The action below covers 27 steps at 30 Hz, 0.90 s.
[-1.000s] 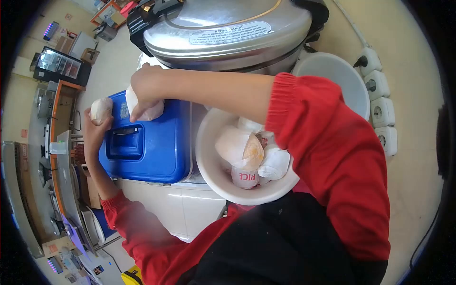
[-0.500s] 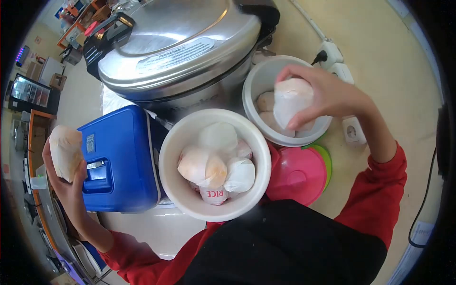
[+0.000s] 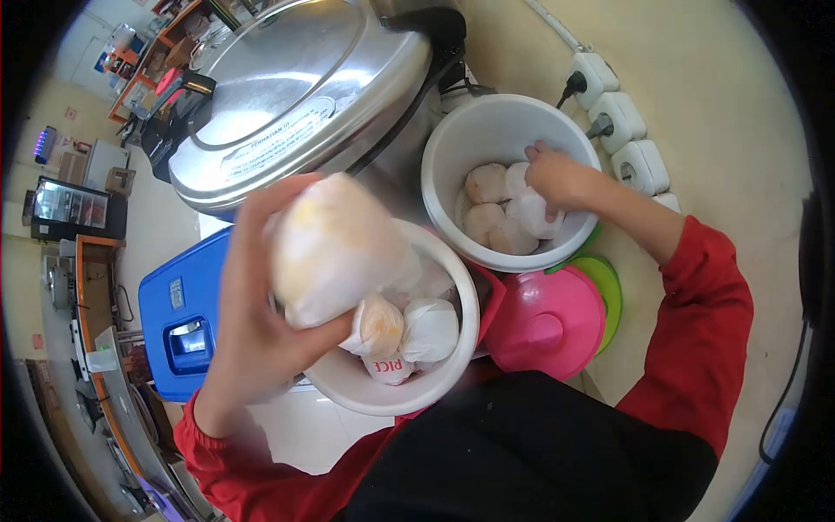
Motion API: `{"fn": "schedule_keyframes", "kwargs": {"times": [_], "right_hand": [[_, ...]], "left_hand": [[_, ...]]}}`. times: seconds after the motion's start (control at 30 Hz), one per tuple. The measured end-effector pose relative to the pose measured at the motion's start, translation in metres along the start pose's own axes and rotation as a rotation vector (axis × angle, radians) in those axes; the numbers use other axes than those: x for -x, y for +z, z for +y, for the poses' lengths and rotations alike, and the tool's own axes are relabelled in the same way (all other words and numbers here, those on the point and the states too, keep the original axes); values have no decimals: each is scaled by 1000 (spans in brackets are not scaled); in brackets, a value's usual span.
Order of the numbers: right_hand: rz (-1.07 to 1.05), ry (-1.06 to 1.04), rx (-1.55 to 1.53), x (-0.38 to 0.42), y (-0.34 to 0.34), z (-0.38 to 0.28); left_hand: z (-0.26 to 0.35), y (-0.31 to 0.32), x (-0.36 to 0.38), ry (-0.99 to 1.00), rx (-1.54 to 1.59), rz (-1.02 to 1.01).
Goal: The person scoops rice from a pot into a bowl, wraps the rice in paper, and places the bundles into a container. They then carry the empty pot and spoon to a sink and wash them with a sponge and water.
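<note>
A white paper-wrapped rice bundle [image 3: 335, 248] with yellowish stains is gripped in my left hand [image 3: 248, 331], raised over the left side of the near white tub [image 3: 396, 402]. That tub holds more wrapped bundles [image 3: 430, 331], one printed with "RICE" in red; the raised bundle hides part of them. My right hand [image 3: 565, 181] reaches into the far white tub [image 3: 439, 178], its fingers closed round a white wrapped bundle [image 3: 531, 216]. Several stained wrapped bundles [image 3: 487, 184] lie beside it in that tub.
A large steel rice cooker [image 3: 270, 96] stands behind the tubs. At left is a blue cooler box [image 3: 161, 300]. A pink lid [image 3: 548, 322] overlaps a green one [image 3: 609, 296] at right. White power sockets [image 3: 622, 126] with plugs lie along the back right.
My left hand has swung right with its bundle, from beside the cooler box to above the near tub. My right hand has lowered its bundle into the far tub.
</note>
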State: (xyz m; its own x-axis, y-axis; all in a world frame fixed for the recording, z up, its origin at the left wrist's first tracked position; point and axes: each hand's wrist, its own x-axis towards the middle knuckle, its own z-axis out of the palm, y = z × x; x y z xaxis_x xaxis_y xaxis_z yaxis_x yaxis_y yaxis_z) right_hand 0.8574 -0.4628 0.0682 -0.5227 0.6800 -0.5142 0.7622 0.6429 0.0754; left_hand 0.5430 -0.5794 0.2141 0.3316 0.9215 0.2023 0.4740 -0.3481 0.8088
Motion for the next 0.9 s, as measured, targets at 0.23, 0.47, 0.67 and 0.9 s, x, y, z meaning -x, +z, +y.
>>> {"fn": "schedule_keyframes", "kwargs": {"times": [0.23, 0.47, 0.67, 0.9], "right_hand": [[130, 125, -233, 26, -35, 5], [293, -386, -1316, 29, -62, -7], [128, -156, -893, -14, -38, -6], [-361, 17, -725, -69, -33, -36]], "left_hand": [[-13, 69, -59, 161, -143, -282], [-51, 123, -95, 220, 120, -327], [-27, 67, -82, 333, -472, -222], [-22, 13, 12, -83, -519, -634]]}}
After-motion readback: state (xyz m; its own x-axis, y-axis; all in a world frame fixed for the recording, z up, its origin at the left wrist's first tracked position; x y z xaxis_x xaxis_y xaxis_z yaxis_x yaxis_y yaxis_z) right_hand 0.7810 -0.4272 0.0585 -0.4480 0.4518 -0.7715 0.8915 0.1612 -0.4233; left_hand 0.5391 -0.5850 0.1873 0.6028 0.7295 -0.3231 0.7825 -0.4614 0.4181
